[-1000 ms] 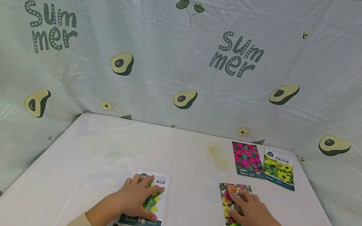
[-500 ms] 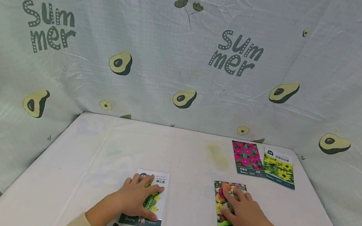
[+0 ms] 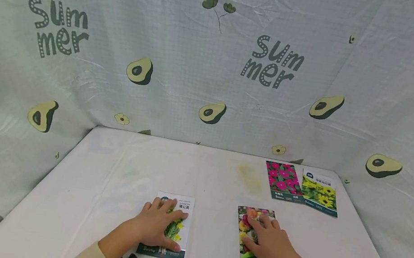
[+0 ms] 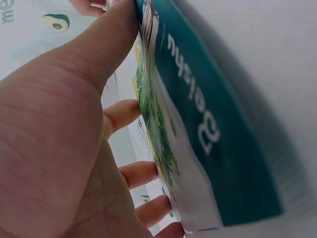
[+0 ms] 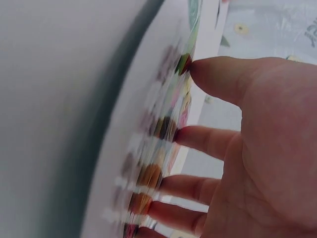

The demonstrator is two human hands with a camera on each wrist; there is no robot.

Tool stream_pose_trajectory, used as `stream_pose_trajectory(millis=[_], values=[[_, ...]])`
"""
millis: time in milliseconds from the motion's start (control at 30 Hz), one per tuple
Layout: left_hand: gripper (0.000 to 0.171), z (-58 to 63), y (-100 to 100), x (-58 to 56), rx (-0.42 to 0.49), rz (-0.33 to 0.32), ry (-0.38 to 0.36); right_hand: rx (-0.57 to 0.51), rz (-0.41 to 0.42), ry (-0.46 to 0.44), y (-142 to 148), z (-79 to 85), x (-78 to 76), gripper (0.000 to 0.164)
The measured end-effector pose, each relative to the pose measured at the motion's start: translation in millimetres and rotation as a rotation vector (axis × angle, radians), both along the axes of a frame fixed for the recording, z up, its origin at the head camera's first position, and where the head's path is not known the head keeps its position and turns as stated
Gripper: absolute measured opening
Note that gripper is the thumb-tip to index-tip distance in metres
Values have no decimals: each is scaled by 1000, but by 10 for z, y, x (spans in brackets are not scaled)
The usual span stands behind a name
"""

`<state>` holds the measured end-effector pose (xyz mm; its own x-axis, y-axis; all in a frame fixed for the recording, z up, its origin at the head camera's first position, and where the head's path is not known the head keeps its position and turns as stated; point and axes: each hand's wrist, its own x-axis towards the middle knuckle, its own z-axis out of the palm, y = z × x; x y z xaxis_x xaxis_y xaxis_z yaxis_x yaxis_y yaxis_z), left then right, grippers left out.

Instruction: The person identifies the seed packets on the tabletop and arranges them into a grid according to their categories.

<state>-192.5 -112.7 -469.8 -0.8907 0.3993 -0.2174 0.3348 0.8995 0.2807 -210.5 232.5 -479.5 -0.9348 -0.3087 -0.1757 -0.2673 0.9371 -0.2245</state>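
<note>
- Left grip (image 3: 157, 226): released, fingers spread, tips and thumb touching the packet beneath
- White packet (image 3: 175, 230): flat on the bench (image 3: 212, 221) under the left grip, yellow flowers showing between thumb and forefinger, green band at the end nearest the wrist
- Right grip (image 3: 273, 246): released, fingers extended and apart, tips touching the packet beneath
- Mixed packet (image 3: 251, 235): under the right grip, slightly slanted, many-coloured flowers, white near end
- Pink packet (image 3: 283, 180): beyond the right grip, well apart from it
- Yellow packet (image 3: 318, 194): beyond the right grip and to its right, touching the pink packet
- Cloth (image 3: 187, 52): avocado print, hanging beyond both grips
</note>
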Motion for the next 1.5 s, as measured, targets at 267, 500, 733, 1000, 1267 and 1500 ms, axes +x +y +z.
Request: stream_pose_trajectory(millis=[267, 500, 733, 1000, 1267, 1500], values=[[88, -1, 6, -3, 7, 2, 1, -14, -7, 25, -196, 5, 32, 69], [88, -15, -4, -6, 20, -5, 2, -5, -15, 26, -319, 11, 46, 65], [89, -40, -11, -12, 10, -4, 8, -12, 8, 47, -409, 10, 56, 64], [88, -56, 0, -23, 4, -2, 17, -32, 25, 55, -529, 49, 108, 61], [88, -76, 3, -34, 3, -1, 15, -10, 30, 66, -615, -5, 101, 63], [88, -59, 13, -28, 5, -2, 11, 7, 30, 83, -675, -38, 85, 63]])
